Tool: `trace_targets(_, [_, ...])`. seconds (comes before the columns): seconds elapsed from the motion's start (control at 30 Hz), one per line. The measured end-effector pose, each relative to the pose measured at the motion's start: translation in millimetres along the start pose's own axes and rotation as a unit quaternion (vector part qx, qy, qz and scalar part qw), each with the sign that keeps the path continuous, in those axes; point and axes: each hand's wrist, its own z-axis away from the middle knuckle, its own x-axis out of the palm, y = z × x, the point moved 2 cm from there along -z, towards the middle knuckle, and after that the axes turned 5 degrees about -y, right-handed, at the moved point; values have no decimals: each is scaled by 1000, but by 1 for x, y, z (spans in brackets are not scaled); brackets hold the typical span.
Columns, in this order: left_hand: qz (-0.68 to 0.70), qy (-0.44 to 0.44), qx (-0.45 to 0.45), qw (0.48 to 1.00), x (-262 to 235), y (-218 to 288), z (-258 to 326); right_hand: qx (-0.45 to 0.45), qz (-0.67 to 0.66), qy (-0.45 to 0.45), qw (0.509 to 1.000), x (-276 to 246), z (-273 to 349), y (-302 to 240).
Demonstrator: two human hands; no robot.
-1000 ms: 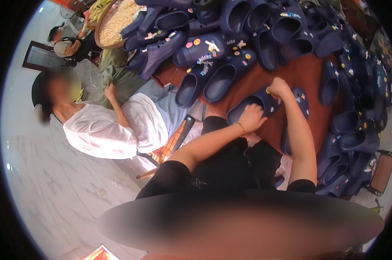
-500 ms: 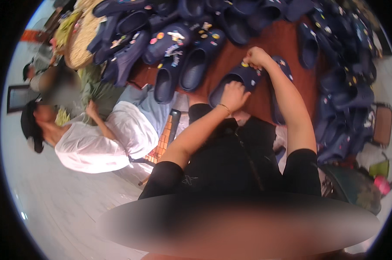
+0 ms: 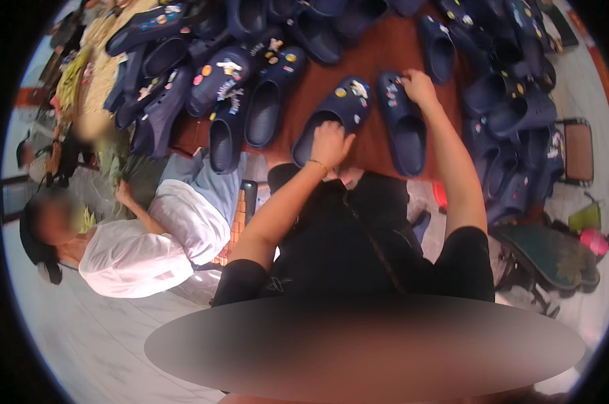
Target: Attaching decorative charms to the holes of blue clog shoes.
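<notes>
Two dark blue clogs lie side by side in front of me on a reddish-brown tabletop (image 3: 378, 145). The left clog (image 3: 335, 108) has a yellow charm and white charms on its toe. My left hand (image 3: 331, 143) is closed over the rim of its foot opening, fingers curled inside. Small colourful charms also dot the toe of the right clog (image 3: 407, 131). There my right hand (image 3: 420, 89) is closed, its fingertips at the upper's outer edge beside the charms; whether they pinch a charm or just the edge is hidden.
Many more navy clogs with charms crowd the table; one clog (image 3: 261, 108) lies left and a pile (image 3: 520, 114) right. A person in a white top (image 3: 139, 249) sits at my left. A brown-backed chair (image 3: 578, 151) and dark green seat (image 3: 547, 259) stand right.
My right hand has moved off the left clog's toe to the right clog. The left clog's charms are now uncovered. My left hand stays at its opening. The whole view has shifted somewhat.
</notes>
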Motion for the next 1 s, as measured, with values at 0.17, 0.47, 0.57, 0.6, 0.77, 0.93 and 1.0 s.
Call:
trace_targets(0.17, [-11,-2,-4,1000,-7,-3,1,67,102,-65,990,6,3,-42])
trace_targets(0.47, [16,3,3,1000,-10,-5,7,208,80,-116,968,8,-24,-42])
trace_targets(0.57, [22,20,-3,1000,-12,-5,7,208,42,-177,961,9,-32,-36])
trace_targets(0.6, [26,6,2,1000,-11,-5,7,215,41,-193,957,10,-32,-36])
trace_targets(0.77, [33,9,-6,999,-14,-7,6,187,77,-140,969,4,-26,-52])
trace_targets(0.93, [50,-16,-8,999,-16,-7,5,208,51,-84,973,6,-23,-57])
trace_targets(1.0, [53,-17,-11,998,-18,-6,6,170,58,-86,980,12,-25,-51])
